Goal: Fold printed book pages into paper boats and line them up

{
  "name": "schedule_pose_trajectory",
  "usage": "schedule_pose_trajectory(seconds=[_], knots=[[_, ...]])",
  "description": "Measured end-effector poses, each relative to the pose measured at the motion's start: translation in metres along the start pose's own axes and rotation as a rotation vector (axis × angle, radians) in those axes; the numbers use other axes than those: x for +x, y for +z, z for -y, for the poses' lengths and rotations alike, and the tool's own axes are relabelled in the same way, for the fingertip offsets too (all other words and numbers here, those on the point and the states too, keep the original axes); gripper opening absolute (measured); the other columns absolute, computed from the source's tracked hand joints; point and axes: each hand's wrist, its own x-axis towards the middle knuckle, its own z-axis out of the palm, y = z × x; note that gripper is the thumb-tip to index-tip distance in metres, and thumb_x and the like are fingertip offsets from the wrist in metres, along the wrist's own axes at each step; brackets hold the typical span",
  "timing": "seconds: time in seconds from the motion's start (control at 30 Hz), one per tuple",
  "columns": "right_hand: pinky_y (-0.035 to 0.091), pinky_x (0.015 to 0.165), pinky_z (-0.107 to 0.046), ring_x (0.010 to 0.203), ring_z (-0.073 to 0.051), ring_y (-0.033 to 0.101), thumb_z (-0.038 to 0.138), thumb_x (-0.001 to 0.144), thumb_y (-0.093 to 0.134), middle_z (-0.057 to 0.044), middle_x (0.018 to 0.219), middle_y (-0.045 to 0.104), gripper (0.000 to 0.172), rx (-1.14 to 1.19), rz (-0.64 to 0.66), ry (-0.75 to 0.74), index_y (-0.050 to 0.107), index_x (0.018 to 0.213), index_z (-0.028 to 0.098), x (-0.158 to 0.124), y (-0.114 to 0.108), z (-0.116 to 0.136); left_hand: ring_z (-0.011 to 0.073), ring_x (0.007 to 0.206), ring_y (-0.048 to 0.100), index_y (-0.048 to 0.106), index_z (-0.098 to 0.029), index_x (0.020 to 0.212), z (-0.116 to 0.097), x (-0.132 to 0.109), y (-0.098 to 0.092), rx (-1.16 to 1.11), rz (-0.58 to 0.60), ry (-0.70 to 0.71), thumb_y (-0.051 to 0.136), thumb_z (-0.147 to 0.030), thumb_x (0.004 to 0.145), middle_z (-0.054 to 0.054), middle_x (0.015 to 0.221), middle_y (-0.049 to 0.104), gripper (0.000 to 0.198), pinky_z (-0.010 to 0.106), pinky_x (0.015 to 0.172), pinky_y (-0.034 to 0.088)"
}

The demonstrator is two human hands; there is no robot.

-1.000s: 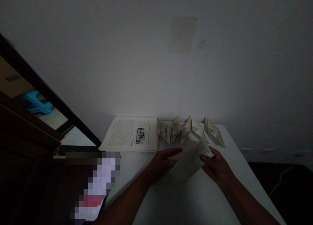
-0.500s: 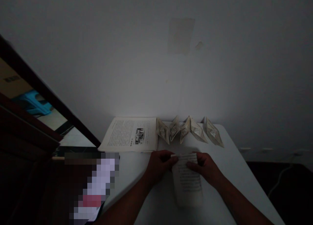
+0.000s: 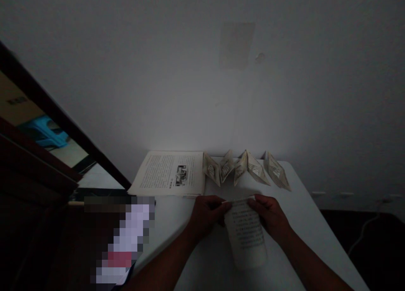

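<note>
Between both hands is a printed sheet of paper (image 3: pixel 247 232), its lower end curving toward me. My left hand (image 3: pixel 207 215) pinches the far left corner, thumb on top. At the far right corner, my right hand (image 3: pixel 270 213) grips the sheet with its thumb over the print. The fingers beneath the paper are partly hidden. Beyond the hands, several folded paper boats (image 3: pixel 257 169) stand in a row along the back of the white table (image 3: pixel 202 265). Left of them lies a stack of printed pages (image 3: pixel 158 172) with a small black picture on top.
A pale wall (image 3: pixel 177 92) rises right behind the table. At the lower left is a blurred-out phone-like object (image 3: pixel 126 240). A dark-framed mirror or opening (image 3: pixel 69 126) on the left shows a blue stool (image 3: pixel 47 130). A cable (image 3: pixel 363 232) hangs at the right.
The sheet's near end has swung slightly right and bulges more. My right thumb has moved up toward the far right corner. The left hand stays nearly in place.
</note>
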Motion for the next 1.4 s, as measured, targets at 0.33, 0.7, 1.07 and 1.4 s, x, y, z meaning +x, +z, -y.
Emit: schedule_pose_trajectory(seconds=[0.33,0.7,1.07,1.4], knots=[[0.039,0.052,-0.026,0.055,-0.013,0.05,0.035,0.076,0.065,0.001,0.058,0.056,0.023,0.004,-0.003,-0.044,0.062,0.065,0.015,-0.001,-0.001,0.005,0.0094,0.036,0.05,0.067,-0.009,0.063,-0.001,-0.001,0.0,0.0,-0.017,-0.006,0.069,-0.04,0.068,0.001,0.045,0.057,0.032,0.021,0.037,0.044],[0.037,0.053,-0.026,0.056,-0.012,0.048,0.033,0.077,0.064,0.001,0.057,0.053,0.025,-0.036,-0.015,-0.069,0.062,0.061,0.013,-0.001,-0.005,0.002,0.0075,0.034,0.048,0.065,-0.009,0.059,0.004,0.002,-0.001,-0.015,-0.007,0.003,0.069,-0.038,0.068,-0.001,0.043,0.054,0.031,0.019,0.034,0.042],[0.041,0.054,-0.029,0.053,-0.015,0.051,0.035,0.077,0.063,-0.002,0.054,0.056,0.029,0.056,-0.008,-0.04,0.063,0.059,0.013,-0.002,-0.005,0.002,0.0078,0.034,0.049,0.065,-0.009,0.058,0.006,0.002,-0.003,-0.042,0.021,0.022,0.068,-0.038,0.069,-0.001,0.042,0.055,0.031,0.019,0.035,0.042],[0.038,0.049,-0.027,0.052,-0.014,0.049,0.04,0.077,0.061,-0.002,0.055,0.055,0.032,-0.051,-0.025,-0.067,0.061,0.058,0.013,-0.001,-0.004,0.003,0.0081,0.035,0.048,0.062,-0.01,0.055,0.01,0.003,-0.003,-0.065,0.043,0.017,0.067,-0.038,0.069,-0.001,0.042,0.054,0.032,0.019,0.037,0.039]])
